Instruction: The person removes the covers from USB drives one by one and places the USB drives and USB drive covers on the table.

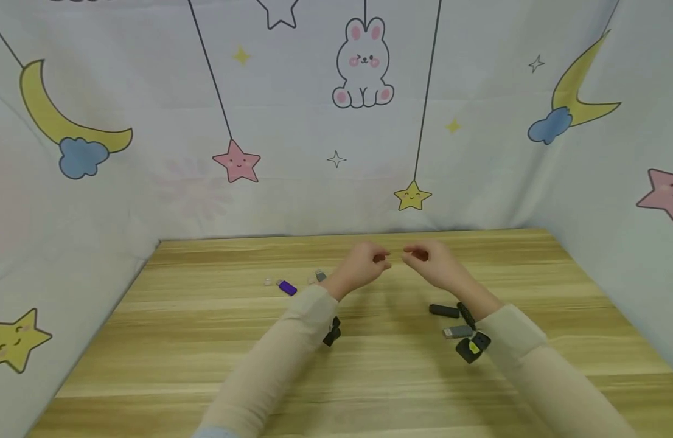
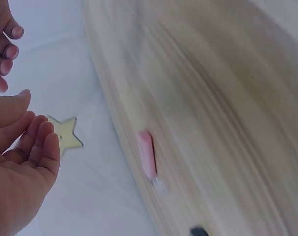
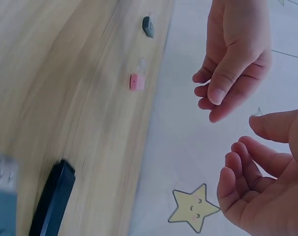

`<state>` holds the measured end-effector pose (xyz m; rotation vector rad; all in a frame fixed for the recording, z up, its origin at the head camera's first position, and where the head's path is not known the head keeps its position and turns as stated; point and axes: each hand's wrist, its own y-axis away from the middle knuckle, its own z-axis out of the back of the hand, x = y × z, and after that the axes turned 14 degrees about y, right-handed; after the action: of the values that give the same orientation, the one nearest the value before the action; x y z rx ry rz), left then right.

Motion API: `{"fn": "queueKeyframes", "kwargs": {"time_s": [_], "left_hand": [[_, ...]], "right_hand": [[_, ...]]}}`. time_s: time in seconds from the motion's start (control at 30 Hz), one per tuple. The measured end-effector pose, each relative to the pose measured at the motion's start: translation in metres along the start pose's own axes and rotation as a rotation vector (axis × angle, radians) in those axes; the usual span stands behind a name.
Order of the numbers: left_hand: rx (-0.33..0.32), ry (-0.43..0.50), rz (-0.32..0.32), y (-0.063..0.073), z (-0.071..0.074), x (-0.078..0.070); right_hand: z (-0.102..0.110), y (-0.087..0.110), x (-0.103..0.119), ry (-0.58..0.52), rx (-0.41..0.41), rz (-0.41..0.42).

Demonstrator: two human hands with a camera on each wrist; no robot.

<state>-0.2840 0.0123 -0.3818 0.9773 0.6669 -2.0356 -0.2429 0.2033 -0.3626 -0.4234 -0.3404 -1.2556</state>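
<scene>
Room to move lies on the surface (image 1: 391,389) between the sleeves (image 1: 278,356). Memory sticks (image 1: 458,331) rest on the near side of the right hand (image 1: 435,267), bunched as if grouped on purpose. That hand and the left hand (image 1: 361,266) hang raised and apart, loosely curled, pinching nothing visible. A pink stick (image 2: 147,155) near the left hand leaves little margin at the back edge (image 1: 260,238).

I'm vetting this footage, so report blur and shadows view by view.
Head: even light, purple USB stick readable, soft faint shadows on the table; left wrist: pink stick smeared; right wrist: grey stick soft, black stick crisper.
</scene>
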Motion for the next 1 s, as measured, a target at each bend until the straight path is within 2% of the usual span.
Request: {"fn": "queueKeyframes", "kwargs": {"time_s": [0.23,0.37,0.57,0.7,0.83,1.0], "left_hand": [[0.033,-0.001,-0.085,0.0,-0.029,-0.016],[0.08,0.034,-0.089,0.002,-0.046,-0.024],[0.14,0.013,-0.103,0.003,-0.07,-0.031],[0.177,0.027,-0.098,0.005,-0.082,-0.035],[0.215,0.048,-0.06,0.008,-0.092,-0.036],[0.204,0.064,-0.015,0.011,-0.102,-0.036]], "right_hand": [[0.016,0.032,-0.011,0.065,-0.057,0.025],[0.022,0.05,-0.018,0.084,-0.076,0.037],[0.024,0.07,-0.027,0.103,-0.095,0.083],[0.021,0.081,-0.034,0.125,-0.098,0.09],[0.017,0.091,-0.04,0.126,-0.083,0.081],[0.008,0.101,-0.05,0.104,-0.053,0.071]]}}
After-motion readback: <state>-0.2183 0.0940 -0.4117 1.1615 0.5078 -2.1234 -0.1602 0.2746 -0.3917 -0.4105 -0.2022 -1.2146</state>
